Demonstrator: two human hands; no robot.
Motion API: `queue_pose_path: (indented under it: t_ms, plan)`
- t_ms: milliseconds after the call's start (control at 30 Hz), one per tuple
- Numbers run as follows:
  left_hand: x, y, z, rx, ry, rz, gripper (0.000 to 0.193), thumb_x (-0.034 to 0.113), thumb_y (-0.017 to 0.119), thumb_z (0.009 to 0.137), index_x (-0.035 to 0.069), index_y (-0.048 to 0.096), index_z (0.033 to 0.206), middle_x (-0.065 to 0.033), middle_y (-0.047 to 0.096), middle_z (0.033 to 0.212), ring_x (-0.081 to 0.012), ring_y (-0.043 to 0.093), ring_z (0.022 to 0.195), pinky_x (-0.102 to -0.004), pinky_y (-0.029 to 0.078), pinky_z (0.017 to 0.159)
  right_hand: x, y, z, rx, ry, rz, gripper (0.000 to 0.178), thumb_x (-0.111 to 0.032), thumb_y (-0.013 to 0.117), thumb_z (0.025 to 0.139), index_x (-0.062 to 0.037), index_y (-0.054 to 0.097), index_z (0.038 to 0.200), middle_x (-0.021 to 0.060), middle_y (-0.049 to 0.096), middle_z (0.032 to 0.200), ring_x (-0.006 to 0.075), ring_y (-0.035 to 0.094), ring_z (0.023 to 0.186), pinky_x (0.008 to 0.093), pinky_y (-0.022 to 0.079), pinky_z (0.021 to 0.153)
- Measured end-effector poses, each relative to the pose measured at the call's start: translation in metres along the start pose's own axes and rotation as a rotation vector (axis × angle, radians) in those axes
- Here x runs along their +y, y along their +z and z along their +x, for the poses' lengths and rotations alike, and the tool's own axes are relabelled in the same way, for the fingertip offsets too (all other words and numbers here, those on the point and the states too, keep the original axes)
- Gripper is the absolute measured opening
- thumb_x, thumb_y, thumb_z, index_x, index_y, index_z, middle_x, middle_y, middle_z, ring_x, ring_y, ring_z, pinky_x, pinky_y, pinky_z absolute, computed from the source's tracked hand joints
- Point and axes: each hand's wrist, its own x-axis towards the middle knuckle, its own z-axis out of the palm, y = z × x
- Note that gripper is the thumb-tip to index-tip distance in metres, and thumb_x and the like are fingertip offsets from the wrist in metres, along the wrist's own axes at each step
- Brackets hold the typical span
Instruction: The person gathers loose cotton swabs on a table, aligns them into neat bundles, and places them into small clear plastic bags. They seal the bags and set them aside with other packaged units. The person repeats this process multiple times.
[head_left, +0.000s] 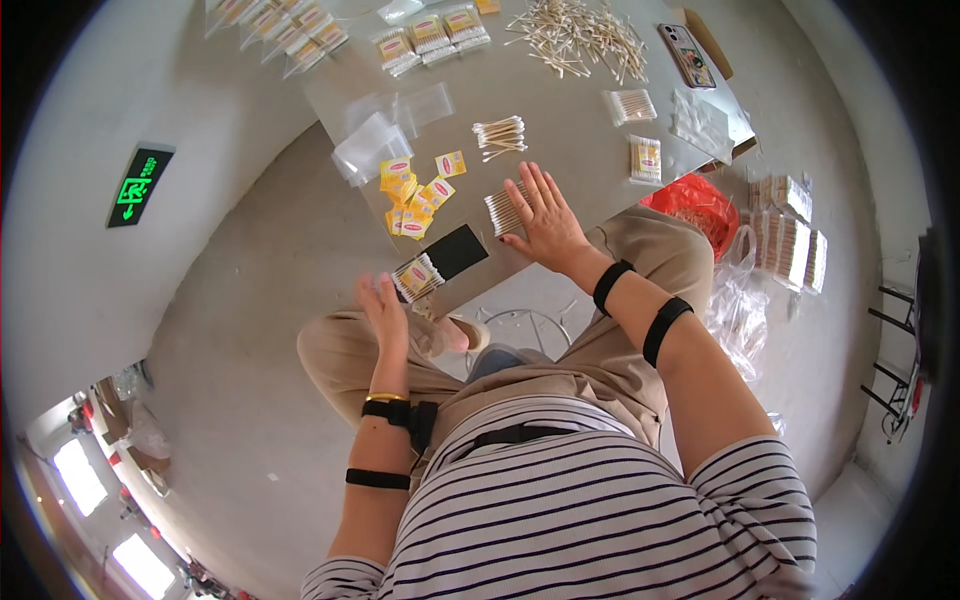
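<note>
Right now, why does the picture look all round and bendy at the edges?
Head view: a fisheye lens bends the table edge and floor into curves, and leaves black corners. Light is soft and even. The right hand looks sharp; the left hand is slightly blurred.

grey concrete floor (250, 330) fills centre and left of frame. pale wall (60, 250) at left, green lit exit sign (139, 186) on it. bright windows (80, 475) lower left. low grey table (560, 110) at top centre. dark metal frame (900, 370) at right edge.
</note>
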Motion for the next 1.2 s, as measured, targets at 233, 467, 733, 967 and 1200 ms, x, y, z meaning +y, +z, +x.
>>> queue_pose_path:
  t_ms: [233,467,733,967,1200]
  plan:
    - [-0.007,0.044,0.013,0.104,-0.243,-0.123,0.072,0.064,0.059,0.102,-0.006,0.064,0.121,-0.0215,0.07,0.114,-0.0304,0.068,0.103,-0.0424,0.053,0.091,-0.041,0.006,0.004,0.045,-0.087,0.093,0.096,-0.062,0.057,0.1,-0.0035,0.022,0.167,0.0275,0.015,0.173,0.0407,0.012,0.163,0.0496,0.013,0.134]
    - [-0.004,0.053,0.014,0.127,-0.26,-0.363,0.072,0.066,0.053,0.106,-0.004,0.068,0.094,-0.0114,0.072,0.089,-0.0172,0.064,0.078,-0.0346,0.053,0.072,-0.089,0.011,0.005,-0.002,-0.119,0.129,0.097,-0.062,0.059,0.098,-0.0037,0.023,0.167,0.0271,0.015,0.174,0.0406,0.013,0.163,0.0499,0.013,0.133]
    - [-0.009,0.064,0.012,0.156,-0.317,-0.599,0.066,0.063,0.055,0.106,-0.001,0.066,0.092,-0.0059,0.069,0.088,-0.015,0.062,0.079,-0.0328,0.051,0.072,-0.106,0.014,0.003,0.01,-0.135,0.144,0.097,-0.063,0.058,0.098,-0.0032,0.025,0.167,0.0284,0.016,0.173,0.0419,0.013,0.163,0.0511,0.013,0.133]
    - [0.0,0.065,0.008,0.188,-0.233,-0.619,0.06,0.056,0.054,0.11,0.001,0.064,0.089,-0.0023,0.064,0.082,-0.0136,0.057,0.073,-0.0332,0.049,0.067,-0.114,0.015,0.006,-0.002,-0.146,0.138,0.1,-0.068,0.058,0.096,-0.003,0.027,0.166,0.0299,0.017,0.173,0.0437,0.014,0.162,0.0522,0.011,0.133]
    - [0.0,0.061,0.009,0.257,-0.074,-0.369,0.057,0.053,0.049,0.112,0.003,0.065,0.091,-0.0027,0.064,0.083,-0.0118,0.056,0.071,-0.0319,0.047,0.062,-0.134,0.013,0.01,-0.024,-0.16,0.142,0.102,-0.07,0.055,0.097,-0.0029,0.026,0.167,0.0262,0.018,0.174,0.0398,0.013,0.163,0.0502,0.011,0.133]
